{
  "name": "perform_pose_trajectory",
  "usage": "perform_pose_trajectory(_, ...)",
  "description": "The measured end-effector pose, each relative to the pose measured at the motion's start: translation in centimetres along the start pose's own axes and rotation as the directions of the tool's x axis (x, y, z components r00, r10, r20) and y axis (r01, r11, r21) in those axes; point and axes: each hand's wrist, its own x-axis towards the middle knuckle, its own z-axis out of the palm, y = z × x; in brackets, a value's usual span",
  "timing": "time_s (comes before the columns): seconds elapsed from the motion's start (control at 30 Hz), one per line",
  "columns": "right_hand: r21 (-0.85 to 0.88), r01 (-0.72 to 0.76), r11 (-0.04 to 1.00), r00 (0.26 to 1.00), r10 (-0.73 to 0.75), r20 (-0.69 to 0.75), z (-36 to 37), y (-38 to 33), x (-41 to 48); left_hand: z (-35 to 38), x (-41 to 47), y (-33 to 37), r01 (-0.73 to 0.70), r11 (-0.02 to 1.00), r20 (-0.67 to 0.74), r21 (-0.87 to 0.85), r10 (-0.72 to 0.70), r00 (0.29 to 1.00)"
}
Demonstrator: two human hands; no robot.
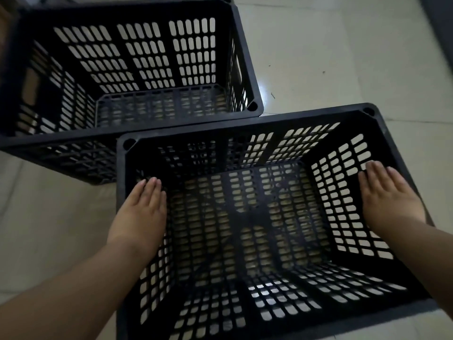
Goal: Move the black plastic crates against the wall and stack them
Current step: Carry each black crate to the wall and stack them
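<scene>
Two black slotted plastic crates stand open-topped on a pale tiled floor. The near crate (245, 128) fills the lower middle of the view. The far crate (242, 45) sits behind it to the upper left, their rims touching or nearly so. My left hand (142, 212) lies flat over the near crate's left wall, fingers straight and together. My right hand (387, 195) lies the same way over its right wall. Whether the thumbs hook the rim outside is hidden. Both crates are empty.
Glossy beige floor tiles (343, 57) spread to the right and behind the crates. A dark edge of some object (441, 25) shows at the top right corner. Something brownish (29, 87) shows through the far crate's left wall.
</scene>
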Motion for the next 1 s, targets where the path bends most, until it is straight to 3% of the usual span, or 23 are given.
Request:
perform_pose_trajectory(0.5, -0.172, 0.017, 0.985, 0.997, -0.005, 0.075, -1.1, 1.6, 0.1, -0.5, -0.9, -0.6, -0.025, 0.995, 0.110, 0.092, 0.015, 0.994)
perform_pose_trajectory(0.77, -0.119, -0.005, 0.993, 0.998, -0.002, -0.061, -3.7, -0.7, -3.6, 3.2, -6.9, -2.0, 0.003, 0.998, 0.161, 0.070, -0.014, 0.987)
perform_pose_trajectory(0.9, -0.121, 0.058, 0.991, 0.983, -0.078, -0.169, -6.6, -2.5, -7.5, 6.2, -13.3, -2.9, 0.078, 0.997, 0.219, -0.001, -0.075, 0.973)
perform_pose_trajectory(1.0, -0.086, 0.206, 0.975, 0.943, -0.221, -0.250, -8.4, -4.2, -11.0, 8.9, -19.9, -3.0, 0.156, 0.985, 0.267, -0.077, -0.130, 0.955)
